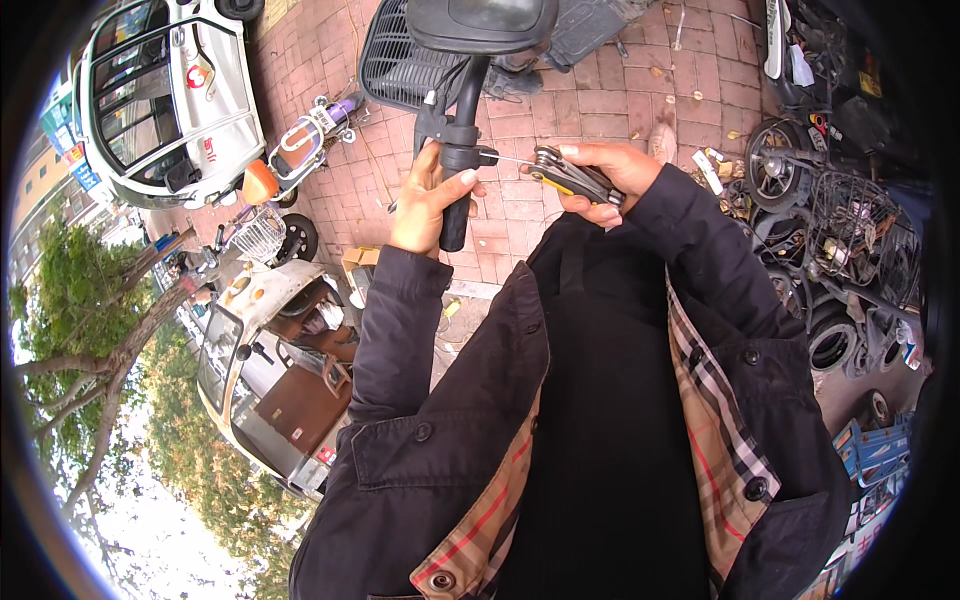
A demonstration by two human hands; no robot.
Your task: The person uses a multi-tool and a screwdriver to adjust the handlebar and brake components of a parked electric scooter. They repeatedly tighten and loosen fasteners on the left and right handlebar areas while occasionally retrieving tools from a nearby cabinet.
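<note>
My left hand point(425, 208) is closed around the black handlebar grip point(454, 228) of a two-wheeler, its thumb lying across the front. Just above the thumb a black clamp collar point(461, 146) with a lever bracket sits on the bar. My right hand point(625, 168) holds a folding hex key set point(572, 180) with a black and yellow body. One thin key point(508, 158) is swung out, and its tip meets or nearly meets the side of the collar. Other keys stay folded in the body.
A black rear-view mirror point(482, 25) tops the handlebar, with a dark basket point(393, 62) behind it. Red brick paving point(625, 95) lies below. Parked vehicles, including a white van point(215, 110), stand left; wheels and old tyres point(832, 342) are heaped right.
</note>
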